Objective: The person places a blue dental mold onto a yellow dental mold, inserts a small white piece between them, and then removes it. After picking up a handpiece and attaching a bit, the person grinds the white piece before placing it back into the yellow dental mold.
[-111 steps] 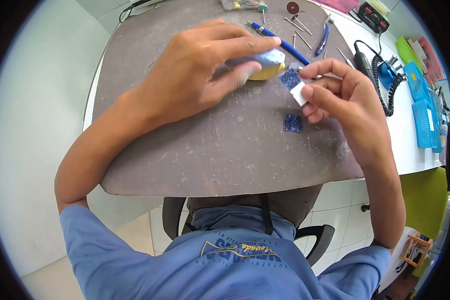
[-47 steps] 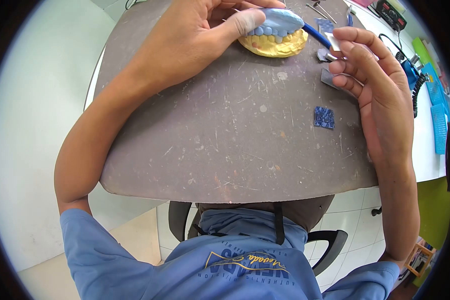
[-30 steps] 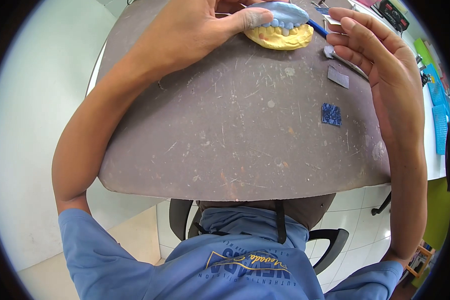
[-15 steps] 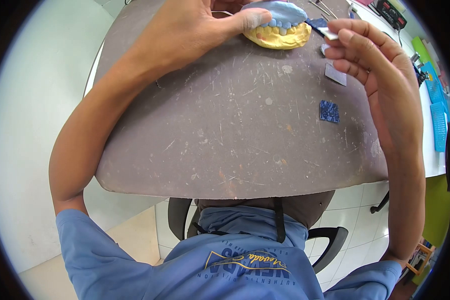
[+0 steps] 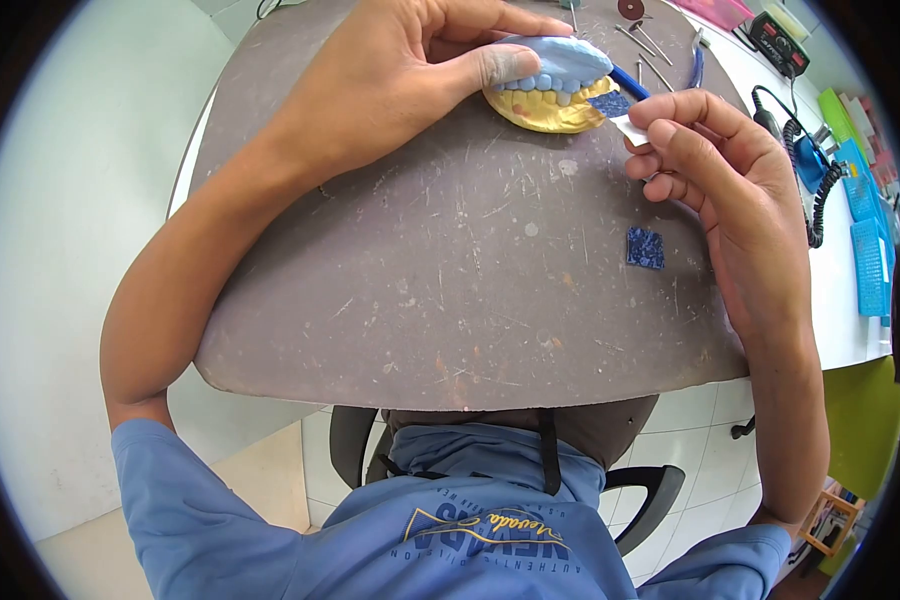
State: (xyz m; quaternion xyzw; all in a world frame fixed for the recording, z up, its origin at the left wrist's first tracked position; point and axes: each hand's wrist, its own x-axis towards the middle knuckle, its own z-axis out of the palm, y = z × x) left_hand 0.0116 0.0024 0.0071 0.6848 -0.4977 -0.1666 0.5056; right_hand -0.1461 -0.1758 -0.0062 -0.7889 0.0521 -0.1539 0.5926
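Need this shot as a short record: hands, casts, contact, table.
left_hand: left hand gripping blue dental cast
casts: blue dental cast above yellow dental cast, tooth rows facing
right_hand: right hand pinching white piece with blue-speckled end
contact: blue-speckled end overlaps yellow dental cast in view; touching or not, cannot tell
loose_sheet: blue-speckled square flat on brown tabletop, nearer the wearer than the casts
far_area: slim metal bits, brown disc, blue-handled tool
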